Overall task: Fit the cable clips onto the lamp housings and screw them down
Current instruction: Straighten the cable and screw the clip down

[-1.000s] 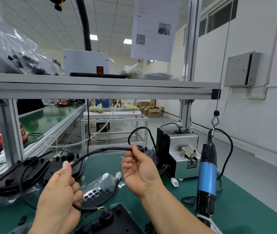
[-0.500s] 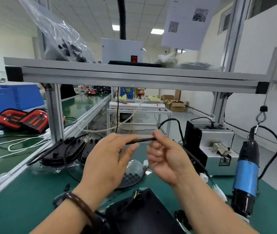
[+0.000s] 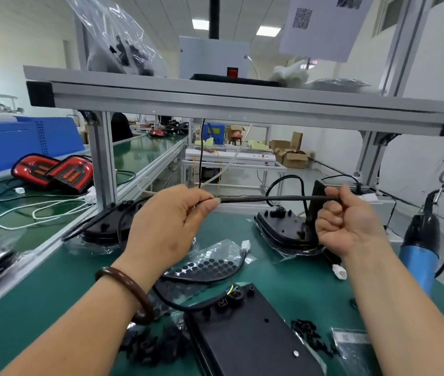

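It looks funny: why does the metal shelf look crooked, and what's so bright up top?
Head view: the wide-angle lens skews the shelf rail; the ceiling lights blow out white; left hand, right hand and cable look sharp.

Near lamp housing (image 3: pixel 253 337) partly off-frame.

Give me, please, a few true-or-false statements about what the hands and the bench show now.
The left hand and the right hand hold a thin black cable stretched between them. True.
The right hand holds the blue-bodied electric screwdriver. False: it hangs untouched at the right.
A dark brown bracelet sits on the left wrist. True.
The nearest flat black lamp housing is lifted off the green bench mat. False: it lies on the mat.
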The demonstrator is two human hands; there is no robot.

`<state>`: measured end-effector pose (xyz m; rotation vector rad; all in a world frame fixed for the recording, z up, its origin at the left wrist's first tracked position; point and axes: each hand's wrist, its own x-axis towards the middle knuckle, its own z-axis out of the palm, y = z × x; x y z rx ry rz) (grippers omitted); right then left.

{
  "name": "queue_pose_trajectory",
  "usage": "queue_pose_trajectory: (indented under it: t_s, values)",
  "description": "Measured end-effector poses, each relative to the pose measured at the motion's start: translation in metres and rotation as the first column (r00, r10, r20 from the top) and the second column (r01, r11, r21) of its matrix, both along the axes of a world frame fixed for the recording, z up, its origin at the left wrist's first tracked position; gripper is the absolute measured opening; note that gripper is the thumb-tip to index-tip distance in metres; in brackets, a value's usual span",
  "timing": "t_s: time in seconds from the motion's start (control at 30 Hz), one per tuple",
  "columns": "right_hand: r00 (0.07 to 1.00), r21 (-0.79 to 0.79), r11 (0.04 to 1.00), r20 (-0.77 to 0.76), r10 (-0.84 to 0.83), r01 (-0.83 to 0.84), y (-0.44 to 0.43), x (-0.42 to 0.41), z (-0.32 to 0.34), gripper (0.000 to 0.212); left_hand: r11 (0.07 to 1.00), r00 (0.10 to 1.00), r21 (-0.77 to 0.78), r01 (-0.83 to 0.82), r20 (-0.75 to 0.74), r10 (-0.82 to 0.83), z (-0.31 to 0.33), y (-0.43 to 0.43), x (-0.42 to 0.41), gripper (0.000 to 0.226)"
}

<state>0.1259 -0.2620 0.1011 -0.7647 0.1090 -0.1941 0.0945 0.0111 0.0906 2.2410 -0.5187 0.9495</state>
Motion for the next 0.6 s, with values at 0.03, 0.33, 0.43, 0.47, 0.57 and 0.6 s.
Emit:
queue_pose_trajectory:
  t_s: [0.03, 0.33, 0.43, 0.47, 0.57, 0.6]
  values:
    - [1.000, -0.018, 1.000, -0.027, -0.011, 0.011, -0.003, -0.001, 0.001, 0.037, 0.999, 1.000, 0.031, -0.013, 0.015, 0.012, 0.000, -0.001, 0.000, 0.037]
    - [0.985, 0.011, 0.996, -0.147, -0.089, 0.092, -0.012, 0.000, 0.005, 0.039, 0.976, 0.982, 0.196, -0.094, 0.182, 0.058, 0.007, 0.004, 0.000, 0.037]
    - [0.984, 0.088, 0.991, -0.159, -0.085, 0.100, -0.008, 0.007, -0.003, 0.036, 0.976, 0.980, 0.189, -0.106, 0.188, 0.070, 0.008, 0.001, -0.001, 0.035]
    - [0.987, 0.117, 0.989, -0.140, -0.077, 0.093, -0.003, 0.008, -0.008, 0.036, 0.987, 0.984, 0.134, -0.089, 0.162, 0.067, 0.009, 0.000, 0.000, 0.031]
    - [0.997, 0.111, 0.991, 0.000, 0.074, -0.074, 0.024, 0.007, -0.032, 0.037, 0.980, 0.999, -0.195, 0.039, 0.026, -0.035, 0.013, 0.005, 0.005, 0.018]
    - [0.979, 0.001, 0.980, 0.050, 0.200, -0.200, 0.034, 0.003, -0.039, 0.036, 0.946, 0.995, -0.312, 0.085, -0.030, -0.099, 0.016, 0.007, 0.005, 0.024]
